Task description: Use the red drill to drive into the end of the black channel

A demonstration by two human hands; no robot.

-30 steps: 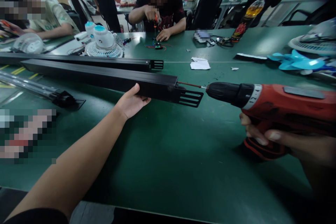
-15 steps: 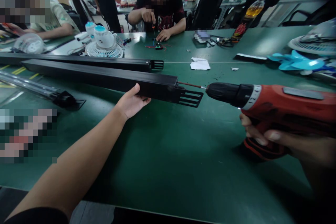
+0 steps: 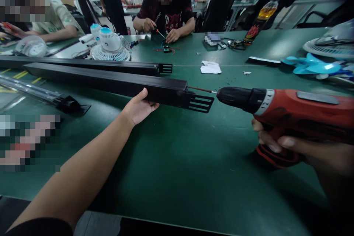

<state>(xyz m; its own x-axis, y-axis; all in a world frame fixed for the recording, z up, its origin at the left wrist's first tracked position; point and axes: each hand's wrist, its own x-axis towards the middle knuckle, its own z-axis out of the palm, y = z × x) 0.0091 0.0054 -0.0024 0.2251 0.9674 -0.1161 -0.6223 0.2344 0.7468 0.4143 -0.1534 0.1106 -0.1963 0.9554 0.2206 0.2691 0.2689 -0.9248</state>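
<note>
My left hand (image 3: 140, 110) grips a long black rectangular bar (image 3: 110, 79) from the near side, thumb on its face and fingers curled underneath. A flat slotted black bracket (image 3: 201, 103) sticks out from the bar's right end. My right hand (image 3: 276, 143) is wrapped around the handle of a red and black cordless drill (image 3: 306, 108), held level at the right. From its chuck a long thin bit (image 3: 201, 89) reaches left to the bar's end, just above the bracket; its tip is hidden there.
Behind lies a second black bar (image 3: 110, 65). A clear-covered strip (image 3: 33, 88) rests at the left. White paper scraps (image 3: 210, 68), white-and-blue fans (image 3: 108, 42), blue fan blades (image 3: 315, 64) and a bottle (image 3: 253, 29) occupy the green table (image 3: 177, 177). Across it, a person (image 3: 166, 11) holds a screwdriver (image 3: 160, 33).
My hands, the bar and the drill stay nearly in place. Across the table, the person's screwdriver has tilted and their hand has shifted left and down.
</note>
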